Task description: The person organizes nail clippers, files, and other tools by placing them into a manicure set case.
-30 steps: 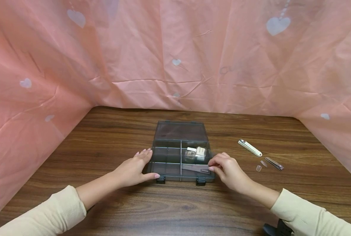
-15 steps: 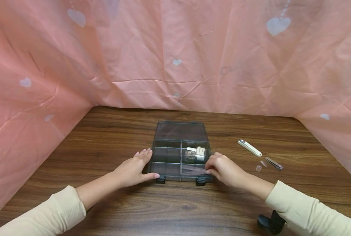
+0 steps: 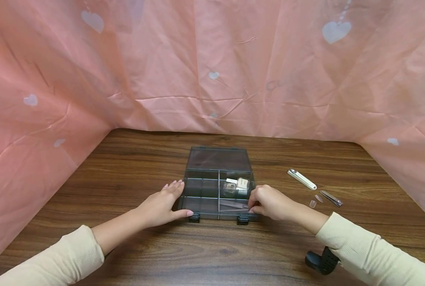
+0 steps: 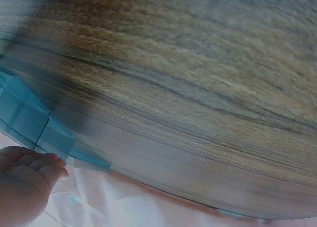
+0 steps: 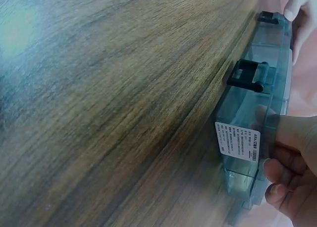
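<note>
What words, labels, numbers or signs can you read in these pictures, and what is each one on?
No text can be quoted with certainty.
White sticker on the storage box: heading and printed lines too small and blurred to quote; its barcode shows no legible number.
Square containers inside the box: printing too small to read.
Pink curtain: a faint mark, maybe lettering, unreadable; white hearts without readable words.

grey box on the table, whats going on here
At the open grey box, a person's left hand rests on the left side while the right hand reaches in beside a thin strip, its grip unclear. Small containers sit behind it. A white nail clipper, a smaller clipper and two clear bits lie to the right.
</note>
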A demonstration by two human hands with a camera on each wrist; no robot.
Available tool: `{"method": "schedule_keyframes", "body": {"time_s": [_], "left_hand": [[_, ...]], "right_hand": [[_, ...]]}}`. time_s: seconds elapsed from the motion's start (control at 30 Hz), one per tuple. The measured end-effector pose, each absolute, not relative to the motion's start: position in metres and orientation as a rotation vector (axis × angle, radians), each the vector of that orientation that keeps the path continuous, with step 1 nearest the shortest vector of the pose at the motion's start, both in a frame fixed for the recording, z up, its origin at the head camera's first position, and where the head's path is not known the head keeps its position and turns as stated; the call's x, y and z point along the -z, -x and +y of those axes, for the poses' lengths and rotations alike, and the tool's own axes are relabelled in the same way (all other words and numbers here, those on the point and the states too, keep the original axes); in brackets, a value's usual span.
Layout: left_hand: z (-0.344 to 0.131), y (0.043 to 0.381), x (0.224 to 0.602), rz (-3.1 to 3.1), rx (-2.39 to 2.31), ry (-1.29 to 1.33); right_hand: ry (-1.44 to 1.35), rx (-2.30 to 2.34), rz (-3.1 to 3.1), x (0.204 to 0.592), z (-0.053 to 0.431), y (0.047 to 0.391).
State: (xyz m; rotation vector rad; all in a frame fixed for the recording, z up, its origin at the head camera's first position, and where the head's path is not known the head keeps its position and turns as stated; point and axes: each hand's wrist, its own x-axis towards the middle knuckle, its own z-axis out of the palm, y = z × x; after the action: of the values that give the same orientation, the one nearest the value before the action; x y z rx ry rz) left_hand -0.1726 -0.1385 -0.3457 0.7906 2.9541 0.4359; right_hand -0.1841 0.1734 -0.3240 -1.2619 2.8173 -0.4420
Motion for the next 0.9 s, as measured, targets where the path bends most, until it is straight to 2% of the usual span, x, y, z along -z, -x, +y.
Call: {"method": "schedule_keyframes", "body": {"time_s": [0.23, 0.5, 0.9], "left_hand": [[-0.138, 0.173, 0.347, 2.956, -0.44, -0.808], [-0.137, 0.174, 0.348, 2.957, -0.443, -0.814], [-0.137, 0.175, 0.348, 2.952, -0.447, -0.819]], "right_hand": [[1.307, 0.557, 2.86, 0.323, 0.178, 0.182], [1.406, 0.913, 3.146, 0.32, 0.193, 0.18], [1.026, 1.138, 3.576, 0.325, 0.238, 0.171]]}}
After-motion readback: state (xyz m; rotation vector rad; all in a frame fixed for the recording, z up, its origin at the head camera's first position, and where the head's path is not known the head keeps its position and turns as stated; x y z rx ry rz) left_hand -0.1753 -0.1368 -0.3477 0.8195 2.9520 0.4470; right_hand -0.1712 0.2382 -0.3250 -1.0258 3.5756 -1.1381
